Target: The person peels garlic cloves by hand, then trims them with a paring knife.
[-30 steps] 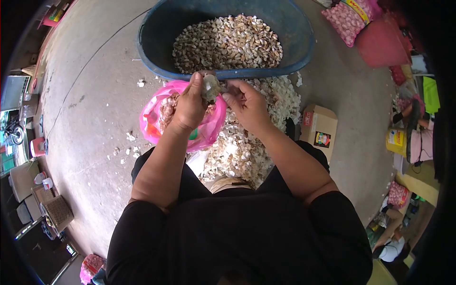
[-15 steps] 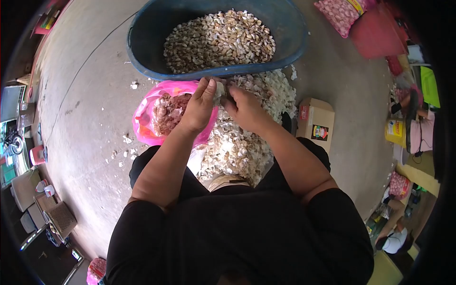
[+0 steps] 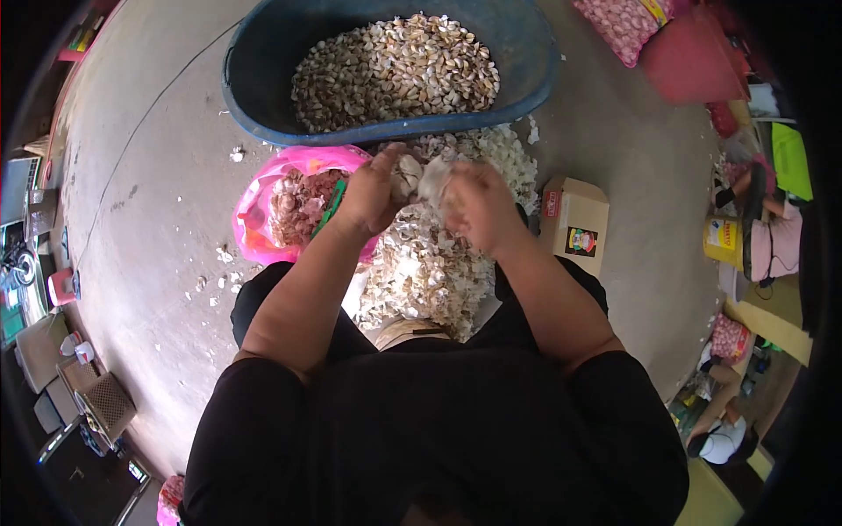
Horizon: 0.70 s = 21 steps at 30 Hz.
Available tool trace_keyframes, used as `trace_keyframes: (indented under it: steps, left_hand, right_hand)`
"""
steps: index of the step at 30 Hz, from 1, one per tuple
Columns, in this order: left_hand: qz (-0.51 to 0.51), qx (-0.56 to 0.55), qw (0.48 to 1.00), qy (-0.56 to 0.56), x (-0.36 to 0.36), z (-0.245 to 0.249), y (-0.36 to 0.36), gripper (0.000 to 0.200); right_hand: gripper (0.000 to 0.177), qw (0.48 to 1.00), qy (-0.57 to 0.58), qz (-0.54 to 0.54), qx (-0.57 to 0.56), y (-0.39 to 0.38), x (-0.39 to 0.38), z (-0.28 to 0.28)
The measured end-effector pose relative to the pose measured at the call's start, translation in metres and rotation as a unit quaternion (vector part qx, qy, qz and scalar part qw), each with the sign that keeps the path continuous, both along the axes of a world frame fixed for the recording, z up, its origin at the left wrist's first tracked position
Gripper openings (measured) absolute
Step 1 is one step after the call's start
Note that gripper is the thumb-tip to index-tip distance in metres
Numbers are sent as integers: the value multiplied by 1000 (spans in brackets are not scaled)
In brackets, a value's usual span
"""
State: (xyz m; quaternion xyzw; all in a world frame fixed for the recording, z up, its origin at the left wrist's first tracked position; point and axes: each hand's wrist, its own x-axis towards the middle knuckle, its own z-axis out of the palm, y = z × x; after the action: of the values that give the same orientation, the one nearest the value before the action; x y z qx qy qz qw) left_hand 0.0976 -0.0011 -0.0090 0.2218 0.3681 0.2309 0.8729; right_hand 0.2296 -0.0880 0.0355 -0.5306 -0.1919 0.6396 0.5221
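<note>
Floor: I see grey concrete [image 3: 167, 210] under the work, with pale flakes scattered on its left side.
Person: one in a white top [image 3: 724, 443], at the lower right edge of my view, well apart from the working hands.
Blue tub: it stands beyond the hands [image 3: 390, 133], with many loose garlic cloves [image 3: 395, 74] inside.
Red tub: located at upper right [image 3: 693, 61], beside a mesh bag of garlic [image 3: 618, 31].
Skin pile: a heap of papery skins [image 3: 421, 272] reaches from between the knees to the blue tub's near side.
Pink bag: it lies open beside the left wrist [image 3: 250, 206]. I read reddish garlic pieces [image 3: 298, 206] and a green item [image 3: 331, 210] in its mouth.
Box: cardboard, with a picture label [image 3: 579, 215], on the floor to the right of the skin pile.
Left hand: fingers curled and closed on one garlic bulb [image 3: 367, 193]; thumb raised along its near side.
Right hand: fingers bent inward, blurred by motion [image 3: 482, 206]. I cannot tell how wide the gap is, or whether the grip is firm.
Garlic bulb: held in the left hand above the skin pile [image 3: 405, 175], between the pink bag and the right hand.
Pale piece: located at the right fingertips [image 3: 435, 180], probably skin. Change noted: the right hand has moved away from the bulb, and this piece now shows between them. I judge that some outer skin has come loose; how much remains, I cannot tell.
</note>
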Motion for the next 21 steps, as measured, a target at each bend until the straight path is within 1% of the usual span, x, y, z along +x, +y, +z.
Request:
trace_keyframes:
  steps: [1, 2, 3, 4, 5, 6, 7, 8, 9, 10, 12, 13, 15, 16, 18, 19, 21]
  left_hand:
    - [-20, -4, 1000, 0, -2, 0, 2, 34]
    - [-41, -7, 999, 0, -4, 1, 3, 36]
    - [-63, -13, 998, -1, -5, 2, 3, 38]
    - [-75, -18, 997, -3, -6, 5, 3, 40]
    - [-87, -21, 996, -5, -7, 9, 4, 42]
    - [-97, -24, 995, -8, -7, 11, 6, 44]
    - [-97, -13, 995, 10, -7, 10, 6, 49]
    - [-94, 9, 994, 46, -6, 10, 4, 49]
    - [-91, 31, 992, 82, -5, 9, 2, 49]
    - [-88, 52, 988, 117, -3, 9, -1, 49]
    - [-54, 116, 984, 128, 2, -1, -7, 50]
    - [-37, 149, 979, 133, 4, -3, -9, 51]
    - [-34, 151, 976, 152, 6, -2, -11, 49]
    - [-32, 152, 975, 162, 6, -1, -13, 48]
    - [-23, 256, 948, 189, 10, 1, -21, 42]
    - [-19, 307, 930, 201, 13, 1, -25, 39]
    - [10, 351, 903, 248, 18, 1, -29, 35]
  right_hand:
    - [15, 998, -22, -58, -16, 2, 4, 0]
    - [18, 985, -169, -12, 7, 7, 13, -10]
    - [22, 949, -314, 35, 27, 13, 27, -26]
    - [26, 888, -450, 80, 43, 14, 34, -30]
    - [32, 811, -537, 232, 0, 10, 37, -28]
    - [35, 778, -571, 261, -31, 7, 36, -32]
    - [37, 741, -602, 290, -61, 3, 33, -41]
    - [39, 702, -630, 319, -92, 2, 29, -46]
    - [42, 723, -617, 292, -107, 6, 24, -31]
    - [39, 770, -588, 236, -76, 7, 18, -28]
    - [35, 848, -516, 118, -12, 8, 7, -26]
    - [35, 858, -499, 118, 12, 6, -3, -27]
    - [36, 875, -464, 120, 60, 2, -19, -35]
    - [33, 885, -453, 75, 72, 3, -20, -40]
    - [28, 898, -429, -15, 93, 7, -20, -47]
    - [26, 892, -443, -24, 89, 8, -23, -47]
    - [21, 878, -470, -41, 80, 8, -30, -44]
